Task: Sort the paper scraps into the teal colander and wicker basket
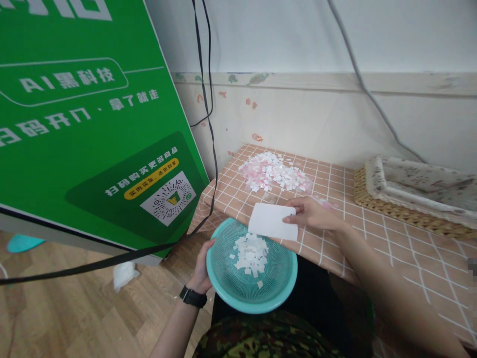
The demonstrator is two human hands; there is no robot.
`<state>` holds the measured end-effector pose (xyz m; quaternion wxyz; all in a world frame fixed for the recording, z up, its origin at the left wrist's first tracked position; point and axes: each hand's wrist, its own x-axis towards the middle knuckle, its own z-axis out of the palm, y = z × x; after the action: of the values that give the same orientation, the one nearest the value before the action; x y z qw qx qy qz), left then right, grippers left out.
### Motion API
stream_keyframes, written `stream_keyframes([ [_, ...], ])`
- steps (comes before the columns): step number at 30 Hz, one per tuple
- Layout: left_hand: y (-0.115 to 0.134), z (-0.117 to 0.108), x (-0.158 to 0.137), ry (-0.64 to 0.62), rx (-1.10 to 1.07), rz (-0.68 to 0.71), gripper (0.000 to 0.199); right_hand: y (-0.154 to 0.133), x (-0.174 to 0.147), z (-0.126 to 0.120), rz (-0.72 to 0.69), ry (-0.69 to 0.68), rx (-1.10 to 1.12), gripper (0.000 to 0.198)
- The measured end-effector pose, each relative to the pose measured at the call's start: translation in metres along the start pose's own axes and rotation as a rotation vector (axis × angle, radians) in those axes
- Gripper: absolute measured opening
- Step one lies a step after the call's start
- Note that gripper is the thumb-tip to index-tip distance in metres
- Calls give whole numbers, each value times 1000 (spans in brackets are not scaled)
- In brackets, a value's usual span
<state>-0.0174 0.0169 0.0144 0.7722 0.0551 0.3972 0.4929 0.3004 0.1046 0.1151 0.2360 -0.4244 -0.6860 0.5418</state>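
My left hand (203, 266) grips the left rim of a turquoise plastic colander (283, 283), its fingers partly hidden beneath it. Small white paper pieces (251, 254) lie in a heap inside the colander. Between the thumb and fingers of my right hand (307, 213) is a white card (270, 221), held near the table edge and partly over the colander's far rim. Behind the card, a pile of white and pink paper pieces (276, 171) is spread on the checked tablecloth (376, 243).
On the right of the table stands a lined wicker basket (410, 214). A green machine panel (93, 119) rises at the left. Black cables (212, 149) hang in front of the wall and cross at the left. A white bag-like thing (124, 275) lies on the floor.
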Motion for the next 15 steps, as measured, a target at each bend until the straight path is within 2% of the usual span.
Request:
stream_keyframes([
  [2, 0, 0, -1, -2, -4, -11, 25, -2, 0, 3, -3, -43, 11, 29],
  [4, 0, -1, 0, -6, -6, -7, 24, -1, -3, -6, -17, 32, 9, 31],
  [8, -2, -6, 3, 2, 0, 16, 20, 9, -9, -41, -46, 490, 28, 42],
  [10, -4, -9, 4, -3, 8, -10, 21, 15, -11, -56, -49, 628, -31, 47],
  [12, -7, -9, 5, -14, 16, -44, 23, 20, -10, -62, -52, 680, -178, 47],
  [15, -12, -8, 6, -8, 23, -59, 20, 23, -5, -55, -67, 681, -428, 41],
])
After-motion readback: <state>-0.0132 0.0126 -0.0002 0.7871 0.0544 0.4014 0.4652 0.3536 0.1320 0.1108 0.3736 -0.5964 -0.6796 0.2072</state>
